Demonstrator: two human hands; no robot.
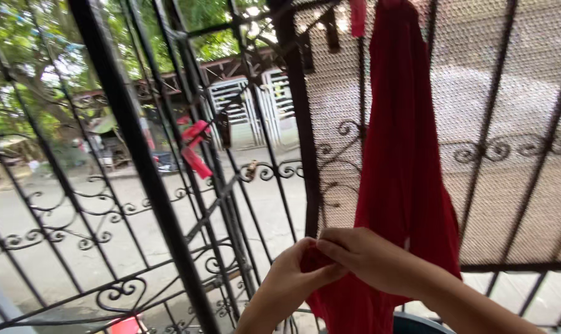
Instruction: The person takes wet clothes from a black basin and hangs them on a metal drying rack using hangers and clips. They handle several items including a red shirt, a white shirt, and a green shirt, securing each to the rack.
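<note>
Red cloth [401, 154], black scrollwork grille [138, 161]

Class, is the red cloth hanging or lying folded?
Hanging. The red cloth drops full length against the metal grille, and both hands bunch its lower edge.

Both hands, left [291, 277] and right [362, 256], pinch the lower part of a red cloth [399, 161] hanging on a black gate [138, 154].

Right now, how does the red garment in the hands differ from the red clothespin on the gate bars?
The red garment is large, soft cloth hanging long against the mesh panel; the red clothespin is small, rigid, clipped to the bare gate bars. Both hands, left hand and right hand, grip the garment's lower edge; nothing touches the clothespin. Both are red.
</note>
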